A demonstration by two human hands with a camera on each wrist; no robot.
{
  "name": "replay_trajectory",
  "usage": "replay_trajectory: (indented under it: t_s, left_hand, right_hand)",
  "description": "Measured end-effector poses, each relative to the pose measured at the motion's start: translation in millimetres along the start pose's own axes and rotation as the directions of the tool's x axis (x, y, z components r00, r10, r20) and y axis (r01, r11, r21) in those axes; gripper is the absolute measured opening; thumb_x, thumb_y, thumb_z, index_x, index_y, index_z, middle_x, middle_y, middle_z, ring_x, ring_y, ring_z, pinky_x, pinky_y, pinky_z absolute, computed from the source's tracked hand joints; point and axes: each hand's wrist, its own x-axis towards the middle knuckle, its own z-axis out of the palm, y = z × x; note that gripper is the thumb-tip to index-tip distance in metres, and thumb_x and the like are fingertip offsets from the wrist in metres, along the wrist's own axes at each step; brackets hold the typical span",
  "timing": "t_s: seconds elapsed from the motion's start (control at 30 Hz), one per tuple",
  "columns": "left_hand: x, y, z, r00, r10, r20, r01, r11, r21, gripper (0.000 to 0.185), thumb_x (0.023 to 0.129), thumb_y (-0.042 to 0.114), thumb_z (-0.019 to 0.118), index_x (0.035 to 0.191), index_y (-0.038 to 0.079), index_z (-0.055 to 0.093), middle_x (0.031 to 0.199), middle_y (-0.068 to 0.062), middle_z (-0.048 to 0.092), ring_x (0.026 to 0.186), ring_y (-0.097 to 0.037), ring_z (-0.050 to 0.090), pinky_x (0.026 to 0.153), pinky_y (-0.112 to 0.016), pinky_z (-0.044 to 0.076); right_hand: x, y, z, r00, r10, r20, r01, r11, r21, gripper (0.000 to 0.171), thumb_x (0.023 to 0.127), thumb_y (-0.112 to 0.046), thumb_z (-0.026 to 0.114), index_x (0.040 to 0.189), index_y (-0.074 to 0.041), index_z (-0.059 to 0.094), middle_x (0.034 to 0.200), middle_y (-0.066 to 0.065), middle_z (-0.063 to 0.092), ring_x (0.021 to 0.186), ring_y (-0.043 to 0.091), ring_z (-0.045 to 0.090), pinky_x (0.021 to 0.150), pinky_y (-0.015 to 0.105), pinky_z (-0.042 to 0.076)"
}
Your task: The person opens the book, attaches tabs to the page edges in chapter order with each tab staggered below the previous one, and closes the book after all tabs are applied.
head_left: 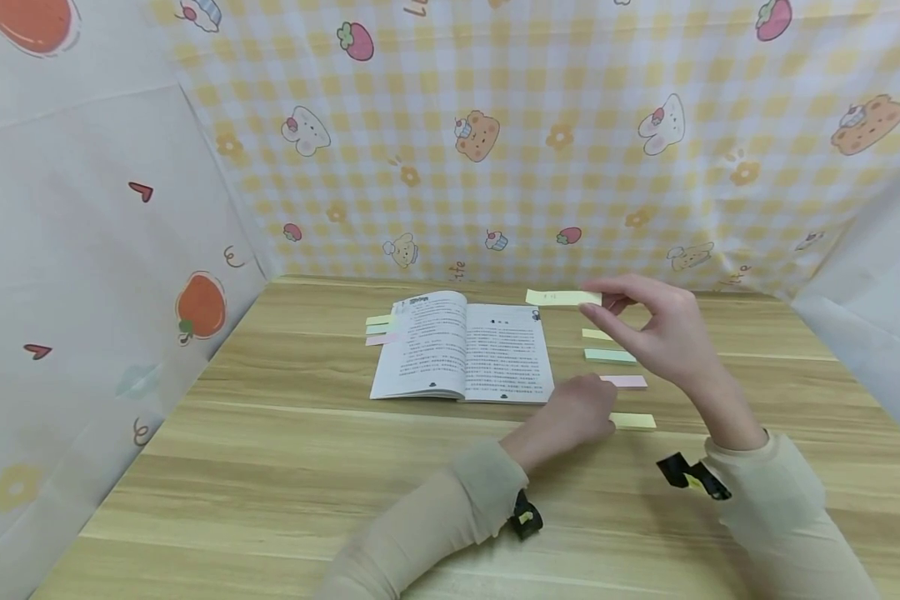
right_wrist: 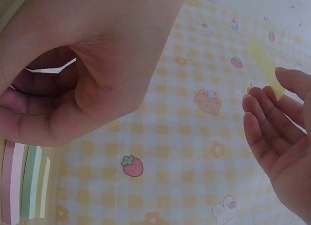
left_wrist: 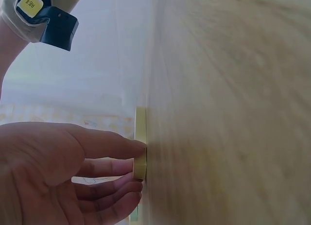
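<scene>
We judge that the peeling step is done: our right hand (head_left: 663, 329) pinches one yellow note (head_left: 562, 297) lifted above the pads, our left hand (head_left: 573, 412) presses the yellow pad (head_left: 633, 421) with straight fingers, and next it needs placing in the open book (head_left: 465, 346).

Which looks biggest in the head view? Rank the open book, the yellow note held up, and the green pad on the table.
1. open book, by far the largest.
2. yellow note, pinched in the right hand.
3. green pad.
The note looks only slightly longer, and being lifted nearer the camera makes that unsure.
</scene>
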Motion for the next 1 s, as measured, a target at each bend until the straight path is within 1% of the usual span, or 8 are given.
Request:
replay_trajectory:
  t_s: [0.2, 0.33, 0.53, 0.7, 0.77, 0.83, 0.93, 1.0]
  left_hand:
    - [-4.3, 0.9, -0.9, 1.0, -0.007, -0.003, 0.007, 1.0, 0.003, 0.009, 0.092, 0.026, 0.072, 0.095, 0.018, 0.068, 0.079, 0.008, 0.054, 0.069, -0.007, 0.05, 0.055, -0.02, 0.041]
    - [-7.0, 0.0, -2.3, 1.0, -0.001, -0.014, 0.001, 1.0, -0.006, 0.013, 0.093, 0.029, 0.072, 0.096, 0.018, 0.067, 0.08, 0.007, 0.054, 0.069, -0.006, 0.05, 0.056, -0.02, 0.041]
    - [-9.8, -3.1, -7.5, 0.996, 0.016, -0.083, -0.021, 0.998, -0.06, 0.023, 0.096, 0.038, 0.069, 0.093, 0.016, 0.061, 0.08, 0.007, 0.053, 0.069, -0.006, 0.049, 0.053, -0.019, 0.042]
    - [-12.2, -6.3, -13.8, 0.99, 0.033, -0.14, -0.044, 0.996, -0.08, 0.022, 0.1, 0.036, 0.063, 0.09, 0.017, 0.059, 0.078, 0.007, 0.053, 0.068, -0.007, 0.049, 0.05, -0.019, 0.041]
    - [-12.8, -8.2, -15.5, 0.985, 0.035, -0.169, -0.05, 0.995, -0.087, 0.018, 0.1, 0.033, 0.063, 0.094, 0.016, 0.062, 0.082, 0.007, 0.056, 0.071, -0.006, 0.05, 0.05, -0.018, 0.041]
    - [-13.3, -10.3, -16.6, 0.98, 0.034, -0.198, -0.054, 0.994, -0.097, 0.016, 0.1, 0.032, 0.063, 0.101, 0.016, 0.066, 0.089, 0.007, 0.059, 0.074, -0.005, 0.05, 0.051, -0.018, 0.04]
    - [-13.5, -14.6, -17.3, 0.972, 0.03, -0.234, -0.058, 0.992, -0.112, 0.021, 0.099, 0.03, 0.063, 0.113, 0.015, 0.068, 0.096, 0.005, 0.061, 0.075, -0.005, 0.05, 0.052, -0.017, 0.04]
    - [-13.4, -18.0, -17.9, 0.969, 0.022, -0.246, -0.051, 0.992, -0.114, 0.023, 0.099, 0.029, 0.063, 0.116, 0.015, 0.068, 0.098, 0.004, 0.061, 0.074, -0.005, 0.051, 0.052, -0.017, 0.041]
  right_hand:
    - [-0.8, 0.0, 0.0, 1.0, 0.007, 0.003, -0.008, 1.0, 0.005, 0.035, 0.074, 0.009, 0.082, 0.107, -0.003, 0.077, 0.082, 0.002, 0.072, 0.077, -0.003, 0.059, 0.075, 0.014, 0.047]
    - [-0.9, 0.8, 0.3, 1.0, 0.007, -0.003, -0.007, 1.0, 0.004, 0.034, 0.074, 0.009, 0.082, 0.106, -0.002, 0.077, 0.081, 0.002, 0.072, 0.077, -0.004, 0.059, 0.075, 0.013, 0.046]
    - [-0.5, 2.1, 0.2, 1.0, 0.0, -0.007, 0.0, 1.0, 0.005, 0.033, 0.074, 0.011, 0.082, 0.105, 0.0, 0.076, 0.08, 0.004, 0.072, 0.077, -0.004, 0.059, 0.075, 0.013, 0.047]
    - [-0.5, 3.5, -0.3, 1.0, 0.002, -0.011, -0.002, 1.0, 0.004, 0.033, 0.074, 0.011, 0.082, 0.105, 0.0, 0.076, 0.08, 0.003, 0.072, 0.077, -0.005, 0.059, 0.076, 0.013, 0.047]
    - [-0.5, 4.0, -0.5, 1.0, 0.002, -0.012, -0.002, 1.0, 0.001, 0.033, 0.075, 0.01, 0.082, 0.105, 0.0, 0.076, 0.08, 0.003, 0.072, 0.077, -0.005, 0.059, 0.076, 0.013, 0.047]
    - [-0.7, 4.6, -0.7, 1.0, 0.005, -0.011, -0.005, 1.0, -0.002, 0.032, 0.075, 0.01, 0.081, 0.105, 0.0, 0.076, 0.079, 0.003, 0.072, 0.077, -0.006, 0.059, 0.076, 0.013, 0.047]
    - [-0.9, 5.6, -1.0, 1.0, 0.01, -0.008, -0.01, 1.0, 0.0, 0.031, 0.076, 0.009, 0.081, 0.105, 0.0, 0.076, 0.08, 0.003, 0.072, 0.077, -0.006, 0.06, 0.076, 0.013, 0.047]
    - [-1.3, 6.3, -1.1, 1.0, 0.015, -0.008, -0.015, 1.0, 0.003, 0.031, 0.076, 0.009, 0.081, 0.105, 0.0, 0.076, 0.08, 0.003, 0.072, 0.077, -0.005, 0.06, 0.076, 0.013, 0.047]
